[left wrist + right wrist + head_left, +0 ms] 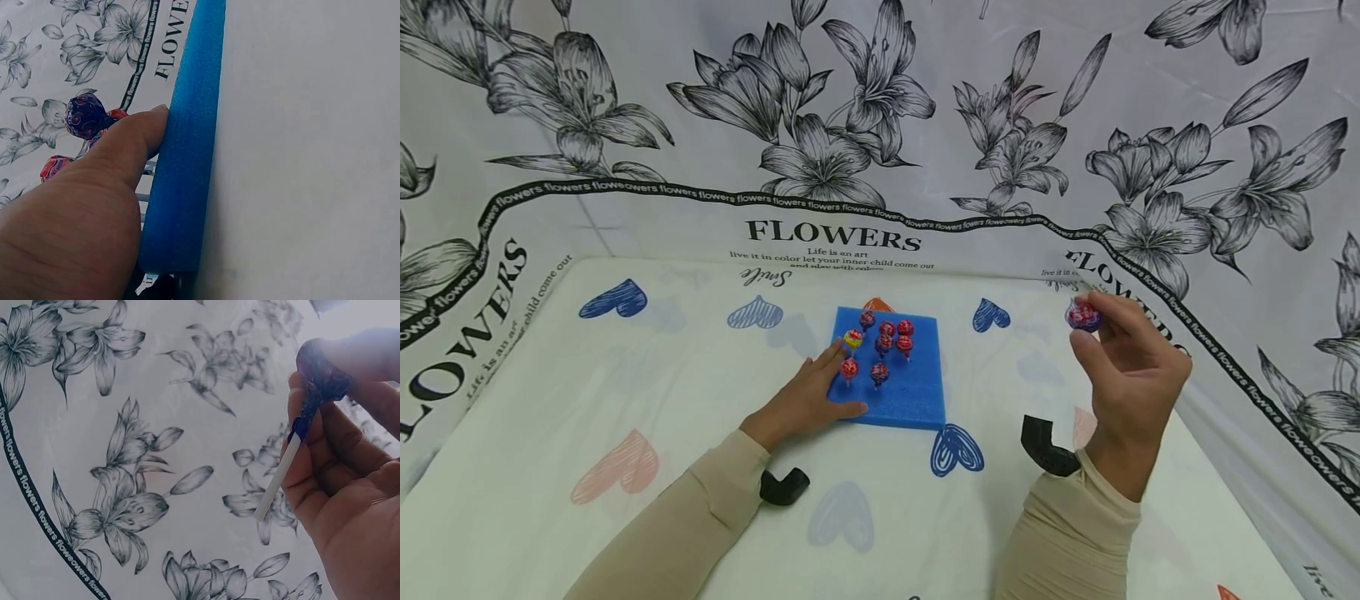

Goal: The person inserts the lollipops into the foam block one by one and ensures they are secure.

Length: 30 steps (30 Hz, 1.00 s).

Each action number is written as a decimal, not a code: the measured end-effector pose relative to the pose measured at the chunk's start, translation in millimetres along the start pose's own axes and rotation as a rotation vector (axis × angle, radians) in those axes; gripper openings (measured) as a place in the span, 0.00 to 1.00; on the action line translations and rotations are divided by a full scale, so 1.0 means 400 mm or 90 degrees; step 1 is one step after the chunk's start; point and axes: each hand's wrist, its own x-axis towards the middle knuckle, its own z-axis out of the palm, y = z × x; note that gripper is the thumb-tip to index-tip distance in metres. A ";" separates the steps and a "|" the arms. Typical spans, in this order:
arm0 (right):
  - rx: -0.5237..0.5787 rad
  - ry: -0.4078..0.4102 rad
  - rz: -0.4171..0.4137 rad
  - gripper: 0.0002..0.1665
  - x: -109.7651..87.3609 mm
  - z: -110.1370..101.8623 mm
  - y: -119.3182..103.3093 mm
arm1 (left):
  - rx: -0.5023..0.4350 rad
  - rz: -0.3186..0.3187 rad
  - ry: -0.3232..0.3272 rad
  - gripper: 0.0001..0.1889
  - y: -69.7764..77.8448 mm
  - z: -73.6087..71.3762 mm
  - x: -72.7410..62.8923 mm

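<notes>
A blue foam block (pixel 898 406) lies on the table with several wrapped lollipops (pixel 879 373) standing in it by their sticks. Most wrappers are red or purple; one lollipop (pixel 852 338) is yellow and red. My left hand (pixel 805 393) rests at the block's left side, its thumb (pixel 134 128) extended along the foam. Raised off to the right, my right hand (pixel 1131 362) pinches a lollipop (pixel 1082 316) by its wrapped head between thumb and fingers. In the right wrist view its purple wrapper shows, and its white stick (pixel 275 481) slants downward.
A pale tablecloth (pixel 700 367) printed with hearts covers the table. Behind it hangs a white curtain (pixel 925 133) with black flower drawings and lettering. Black curved pieces (pixel 784 487) show beside both sleeves.
</notes>
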 end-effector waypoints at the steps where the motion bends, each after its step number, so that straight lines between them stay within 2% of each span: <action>1: 0.001 0.002 -0.004 0.19 0.000 0.003 -0.003 | 0.001 -0.001 0.000 0.54 0.000 0.000 0.000; 8: 0.020 0.008 -0.019 0.18 -0.001 0.024 -0.014 | 0.001 -0.001 0.000 0.54 -0.001 0.003 0.002; 13: 0.039 -0.021 -0.016 0.18 -0.001 0.049 -0.016 | 0.002 0.005 0.003 0.54 -0.003 0.003 0.002; 23: 0.029 -0.156 0.000 0.20 -0.010 0.103 0.010 | 0.001 0.004 0.003 0.54 -0.006 0.006 0.003; 30: -0.015 -0.204 0.026 0.22 -0.015 0.112 0.031 | 0.005 0.006 0.007 0.54 -0.008 0.007 0.003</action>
